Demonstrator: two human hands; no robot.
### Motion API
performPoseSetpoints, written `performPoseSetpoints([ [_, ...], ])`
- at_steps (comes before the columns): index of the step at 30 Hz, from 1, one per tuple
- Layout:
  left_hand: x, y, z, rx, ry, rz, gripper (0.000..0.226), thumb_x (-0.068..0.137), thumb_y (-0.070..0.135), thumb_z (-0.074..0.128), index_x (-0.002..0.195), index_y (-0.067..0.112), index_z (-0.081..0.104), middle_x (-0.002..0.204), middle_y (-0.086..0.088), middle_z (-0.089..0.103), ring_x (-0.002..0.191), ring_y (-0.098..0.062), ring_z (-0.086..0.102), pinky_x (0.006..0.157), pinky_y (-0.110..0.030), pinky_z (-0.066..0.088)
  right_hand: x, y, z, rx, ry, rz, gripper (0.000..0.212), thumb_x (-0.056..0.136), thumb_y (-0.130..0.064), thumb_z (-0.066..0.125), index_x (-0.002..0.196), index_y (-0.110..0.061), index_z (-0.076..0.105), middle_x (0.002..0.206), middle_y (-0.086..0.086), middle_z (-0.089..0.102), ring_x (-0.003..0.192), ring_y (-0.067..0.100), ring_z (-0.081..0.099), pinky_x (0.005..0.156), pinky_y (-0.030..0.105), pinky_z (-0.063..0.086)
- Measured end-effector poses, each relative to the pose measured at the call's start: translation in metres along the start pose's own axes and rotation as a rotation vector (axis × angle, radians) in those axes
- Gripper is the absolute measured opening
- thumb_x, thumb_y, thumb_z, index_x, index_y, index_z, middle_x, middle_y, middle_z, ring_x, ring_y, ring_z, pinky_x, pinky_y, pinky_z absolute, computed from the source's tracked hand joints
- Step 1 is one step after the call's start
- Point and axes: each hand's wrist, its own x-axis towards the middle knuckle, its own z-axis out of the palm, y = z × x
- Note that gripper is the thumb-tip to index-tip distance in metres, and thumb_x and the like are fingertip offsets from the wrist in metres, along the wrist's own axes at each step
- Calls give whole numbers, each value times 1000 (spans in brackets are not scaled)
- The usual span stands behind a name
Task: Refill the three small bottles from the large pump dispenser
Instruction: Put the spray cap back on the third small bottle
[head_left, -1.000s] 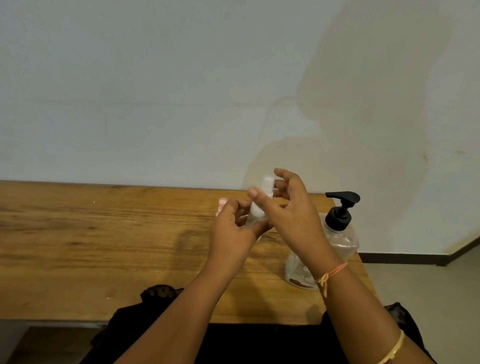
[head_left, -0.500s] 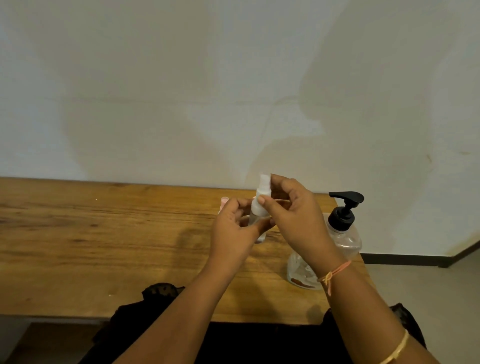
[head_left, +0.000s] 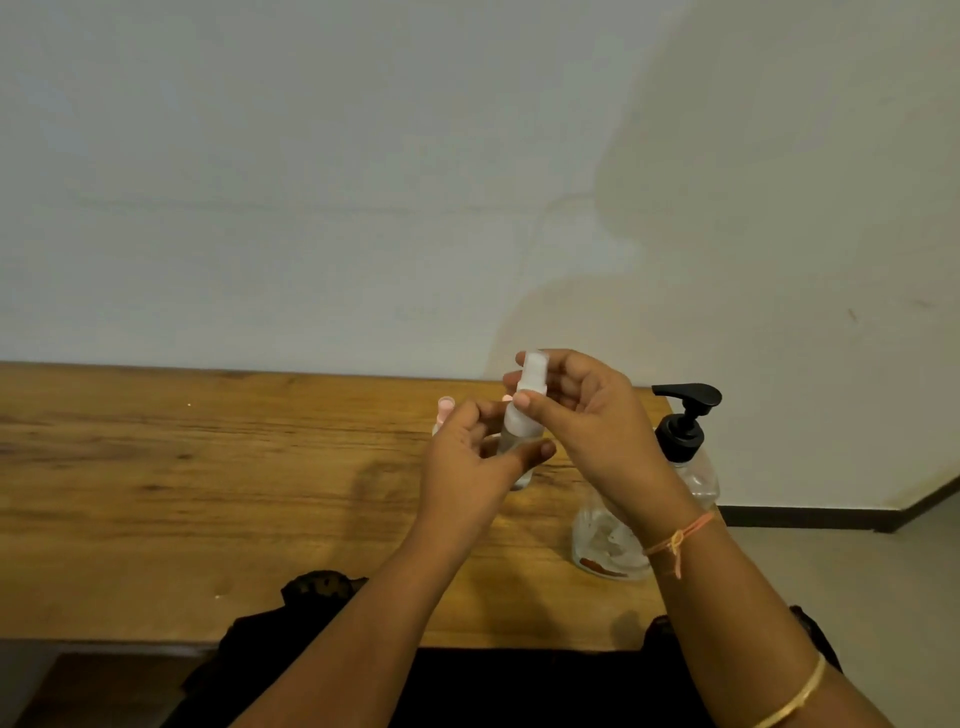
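A small clear bottle (head_left: 521, 434) with a white spray top is held upright above the wooden table (head_left: 208, 493). My left hand (head_left: 470, 462) wraps its lower body. My right hand (head_left: 587, 415) pinches the white top (head_left: 534, 371) between thumb and fingers. Behind my left hand, the pink cap of another small bottle (head_left: 445, 408) shows; its body is hidden. The large clear pump dispenser (head_left: 675, 467) with a black pump head stands at the table's right end, partly behind my right wrist.
A pale wall rises directly behind the table. The table's right edge lies just past the dispenser, with grey floor and a dark skirting board (head_left: 831, 517) beyond. Dark cloth (head_left: 322, 592) lies at the near edge.
My right fingers have shifted around the white top, from the side to gripping over it. The bottle stands slightly more upright. Both hands stay in about the same place.
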Motion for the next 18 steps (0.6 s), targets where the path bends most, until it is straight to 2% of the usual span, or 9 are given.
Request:
performPoseSetpoints([
  [3, -1, -1, 1, -4, -2, -6, 33, 68, 11, 80, 92, 20, 59, 94, 0, 72, 83, -10, 69, 64, -30, 59, -1, 5, 7, -99, 137, -10, 25, 76, -7, 74, 92, -17, 57, 88, 6, 67, 83, 19, 66, 68, 26, 56],
  [5, -1, -1, 2, 7, -12, -8, 32, 71, 11, 78, 92, 25, 58, 95, 3, 71, 84, -8, 69, 64, -29, 58, -3, 7, 9, -155, 179, -27, 28, 75, -13, 75, 90, -22, 54, 84, 4, 64, 81, 22, 64, 67, 34, 56],
  [7, 0, 0, 2, 6, -11, -14, 32, 73, 12, 76, 92, 29, 58, 96, 5, 70, 87, -10, 68, 61, -25, 57, -4, 6, 10, -143, 123, -20, 35, 77, -18, 73, 104, -25, 52, 95, 1, 63, 88, 19, 63, 74, 34, 55],
  [9, 1, 1, 1, 0, -14, -24, 30, 72, 14, 77, 93, 27, 60, 95, 5, 70, 89, -11, 67, 59, -25, 56, -5, 3, 6, -57, -5, 27, 45, 84, -21, 66, 124, -29, 46, 114, -5, 59, 102, 11, 60, 85, 28, 54],
  [11, 1, 2, 0, 6, -25, -23, 32, 69, 15, 79, 94, 18, 60, 95, 1, 71, 88, -14, 67, 59, -29, 58, -4, 0, 0, 27, -102, 39, 42, 91, -10, 55, 129, -25, 46, 120, -5, 60, 107, 6, 59, 87, 23, 52],
  [14, 0, 2, 0, 9, -29, -18, 35, 67, 13, 81, 95, 13, 59, 93, -2, 72, 85, -16, 69, 62, -35, 59, -1, -1, -5, 47, -109, 14, 31, 90, 1, 53, 116, -15, 57, 106, 3, 69, 96, 8, 65, 80, 20, 54],
  [16, -2, 1, 0, 10, -24, -17, 35, 68, 12, 80, 97, 15, 60, 93, -1, 72, 84, -13, 69, 64, -36, 60, -1, 2, -1, 20, -27, 15, 24, 84, 0, 62, 101, -17, 61, 96, 4, 71, 89, 11, 68, 74, 22, 55],
  [18, -3, 0, 1, 5, -8, -21, 34, 69, 11, 79, 96, 21, 61, 93, 3, 72, 82, -9, 69, 65, -35, 60, -2, 8, 6, -83, 101, 1, 20, 79, -6, 70, 90, -19, 60, 88, 7, 71, 84, 19, 68, 71, 31, 57],
])
